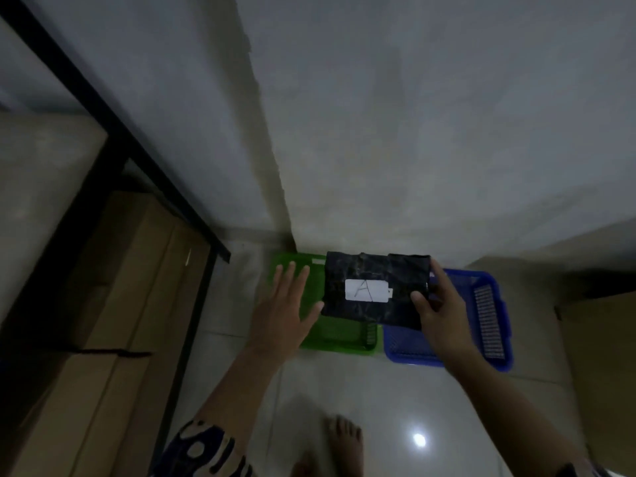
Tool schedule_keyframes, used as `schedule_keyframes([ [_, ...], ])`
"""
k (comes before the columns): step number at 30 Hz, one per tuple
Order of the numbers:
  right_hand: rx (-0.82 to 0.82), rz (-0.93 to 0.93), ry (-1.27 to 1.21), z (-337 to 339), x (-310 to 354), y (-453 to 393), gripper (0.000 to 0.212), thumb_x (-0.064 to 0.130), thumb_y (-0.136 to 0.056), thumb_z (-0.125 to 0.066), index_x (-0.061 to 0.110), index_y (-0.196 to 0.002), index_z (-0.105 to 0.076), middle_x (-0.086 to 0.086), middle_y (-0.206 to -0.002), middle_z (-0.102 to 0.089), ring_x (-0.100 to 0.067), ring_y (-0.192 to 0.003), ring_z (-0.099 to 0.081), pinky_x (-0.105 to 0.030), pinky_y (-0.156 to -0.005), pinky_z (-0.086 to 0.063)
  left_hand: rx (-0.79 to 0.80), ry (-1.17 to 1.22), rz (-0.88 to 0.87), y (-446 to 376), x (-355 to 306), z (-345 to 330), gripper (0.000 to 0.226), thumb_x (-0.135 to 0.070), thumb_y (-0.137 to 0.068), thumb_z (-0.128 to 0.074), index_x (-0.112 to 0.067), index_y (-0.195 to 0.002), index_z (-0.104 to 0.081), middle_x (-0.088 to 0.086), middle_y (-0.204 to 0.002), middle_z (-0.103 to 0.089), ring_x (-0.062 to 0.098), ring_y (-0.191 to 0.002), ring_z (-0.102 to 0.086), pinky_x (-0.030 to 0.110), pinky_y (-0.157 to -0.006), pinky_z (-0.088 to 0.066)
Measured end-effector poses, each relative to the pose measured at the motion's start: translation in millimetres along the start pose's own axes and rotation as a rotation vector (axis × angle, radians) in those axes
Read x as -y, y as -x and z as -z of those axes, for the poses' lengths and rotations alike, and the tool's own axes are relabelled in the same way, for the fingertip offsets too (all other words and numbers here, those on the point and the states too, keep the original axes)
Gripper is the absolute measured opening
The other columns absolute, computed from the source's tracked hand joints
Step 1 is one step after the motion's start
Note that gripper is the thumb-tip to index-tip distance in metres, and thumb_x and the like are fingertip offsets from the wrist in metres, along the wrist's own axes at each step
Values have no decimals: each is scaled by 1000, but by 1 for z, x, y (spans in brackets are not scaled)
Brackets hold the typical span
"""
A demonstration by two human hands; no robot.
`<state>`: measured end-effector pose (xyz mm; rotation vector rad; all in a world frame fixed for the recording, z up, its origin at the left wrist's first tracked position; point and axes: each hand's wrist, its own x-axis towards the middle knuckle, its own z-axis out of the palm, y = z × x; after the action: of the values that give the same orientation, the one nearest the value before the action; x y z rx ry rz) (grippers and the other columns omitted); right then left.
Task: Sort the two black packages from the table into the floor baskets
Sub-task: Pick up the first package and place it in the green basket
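One package: black package (377, 290), crinkled wrap, white label marked "A", held above the baskets.
Right hand (438, 309): gripping the package's right edge.
Left hand (285, 304): spread flat, thumb touching the package's left edge.
Baskets: green basket (339, 333) beside blue basket (488, 316).
Floor (361, 390): glossy pale tile.
Wall (413, 115): grey.

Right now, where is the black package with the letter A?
In the head view the black package is held up by the right hand, above the green basket and blue basket.
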<state>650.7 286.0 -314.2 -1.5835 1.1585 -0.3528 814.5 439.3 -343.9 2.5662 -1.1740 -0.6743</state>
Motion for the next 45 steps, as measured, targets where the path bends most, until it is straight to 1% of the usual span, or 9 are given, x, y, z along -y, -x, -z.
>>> schedule_keyframes([
  [8,1,-29,-4,-139,-152,-107,59,-3,-89,-46,16,-140,-23,-17,-140,-43,-32,-122,-46,-32,-94,-40,-50,-144,77,-103,135,-151,85,-68,-71,0,-25,-144,0,7,-157,3,23,-143,2,49,-115,-5],
  [18,83,-70,-84,-255,-267,-198,57,-2,-89,-46,19,-138,-26,-24,-130,-46,-31,-110,-51,-44,-93,-45,-154,-78,47,-182,227,-258,109,-82,-52,26,-27,-144,5,5,-156,7,19,-142,11,50,-114,3],
  [24,21,-106,-62,-287,-285,-215,40,2,-88,-51,5,-125,-37,-23,-120,-54,-25,-95,-54,-33,-78,-45,-250,-16,-62,-193,243,-279,101,-78,-72,9,-11,-143,-15,16,-154,-12,21,-136,3,49,-112,-14],
  [28,-62,34,210,-299,-302,-219,23,11,-87,-55,2,-107,-47,-22,-115,-55,-34,-102,-55,-32,-78,-41,-307,-97,-76,-195,246,-285,83,-67,-86,-6,-7,-139,-28,20,-147,-31,27,-137,-14,46,-103,-19],
  [32,79,215,656,-307,-316,-218,44,32,-87,-54,9,-125,-47,-17,-151,-23,-39,-134,-27,-46,-107,-31,-320,-184,-88,-197,248,-286,78,-62,-89,-8,-5,-135,-34,23,-142,-39,28,-132,-15,53,-99,-35],
  [36,221,190,793,-311,-323,-214,64,48,-91,-36,14,-141,-17,-9,-156,-3,-29,-143,0,-42,-117,-10,-269,-231,-96,-198,250,-284,78,-61,-90,-6,-5,-132,-40,24,-140,-42,30,-131,-17,57,-95,-41],
  [39,286,186,843,-306,-319,-220,65,51,-91,-32,16,-142,-13,-9,-156,-1,-26,-143,2,-43,-117,-7,-253,-219,-82,-197,248,-282,88,-69,-82,3,-11,-137,-34,21,-148,-29,28,-139,-10,56,-103,-33],
  [42,295,193,842,-286,-297,-216,61,49,-91,-34,18,-141,-17,-8,-156,-9,-25,-143,-7,-44,-116,-11,-67,-203,-22,-185,239,-263,112,-79,-53,29,-24,-144,-6,8,-157,3,25,-143,6,49,-115,-7],
  [45,322,197,893,-250,-260,-195,58,46,-92,-34,19,-141,-17,-8,-156,-11,-26,-143,-7,-43,-116,-10,49,-228,-2,-163,207,-226,109,-82,-55,24,-25,-144,-3,4,-156,9,22,-143,10,47,-115,-2],
])
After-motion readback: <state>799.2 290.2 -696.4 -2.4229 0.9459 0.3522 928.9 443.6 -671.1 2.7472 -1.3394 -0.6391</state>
